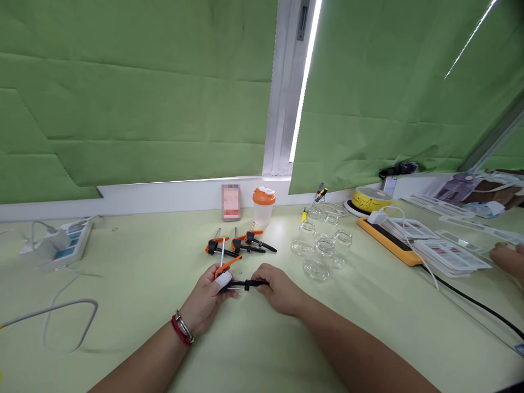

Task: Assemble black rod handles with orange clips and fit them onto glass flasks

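My left hand (203, 300), with white tape around its thumb, grips the body of a black tool with an orange lever (228, 266) and a thin metal rod sticking up. My right hand (279, 287) pinches the far right end of the tool's black bar (238, 283), partly covering it. Just behind my hands lie three similar black-and-orange tools (248, 248), each with a metal rod. A tiny metal piece (240, 272) sits on the table between my hands.
Several clear glass jars (316, 266) stand right of my hands, with screwdrivers (319, 196) behind. An orange-lidded cup (263, 207) stands at the back. An orange-and-black power strip (387, 242) and stacked cards (448, 256) lie right, near another person's hand (507, 259). Cables (53, 311) lie left.
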`<state>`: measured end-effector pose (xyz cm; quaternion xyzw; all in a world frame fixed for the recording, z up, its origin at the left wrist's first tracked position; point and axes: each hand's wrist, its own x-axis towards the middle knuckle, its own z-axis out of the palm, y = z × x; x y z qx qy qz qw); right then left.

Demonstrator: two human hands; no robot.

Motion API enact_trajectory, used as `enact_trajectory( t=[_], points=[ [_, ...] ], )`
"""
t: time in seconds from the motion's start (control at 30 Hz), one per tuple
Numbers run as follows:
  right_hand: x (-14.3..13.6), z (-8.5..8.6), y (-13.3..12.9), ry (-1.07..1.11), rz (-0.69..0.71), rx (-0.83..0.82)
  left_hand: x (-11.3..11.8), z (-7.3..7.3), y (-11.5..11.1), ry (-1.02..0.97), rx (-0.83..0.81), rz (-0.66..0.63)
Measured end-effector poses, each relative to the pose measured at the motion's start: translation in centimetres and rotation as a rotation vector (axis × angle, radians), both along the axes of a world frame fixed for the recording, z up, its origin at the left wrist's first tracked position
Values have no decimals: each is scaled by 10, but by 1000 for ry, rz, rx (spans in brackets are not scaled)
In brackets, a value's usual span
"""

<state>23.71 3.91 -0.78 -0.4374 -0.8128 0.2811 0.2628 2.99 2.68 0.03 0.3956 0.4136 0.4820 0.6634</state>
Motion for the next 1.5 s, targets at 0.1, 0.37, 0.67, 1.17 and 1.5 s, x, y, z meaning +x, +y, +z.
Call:
enact_trajectory(
  t=[0.1, 0.37, 0.67, 1.17, 1.5],
  points=[
    [-1, 0, 0, -1, 21, 6, 1, 1, -1, 10, 3, -10],
    [-1, -3, -3, 75, 64, -40, 2, 1, -4, 108, 48, -59],
    [-7, 1, -10, 10, 31, -81, 1, -1, -4, 204, 62, -48],
    [-10, -2, -17, -45, 17, -32, 4, 1, -9, 208, 31, -73],
    [-11, -13, -12, 141, -1, -220, 3, 2, -9, 240, 9, -70]
  ],
)
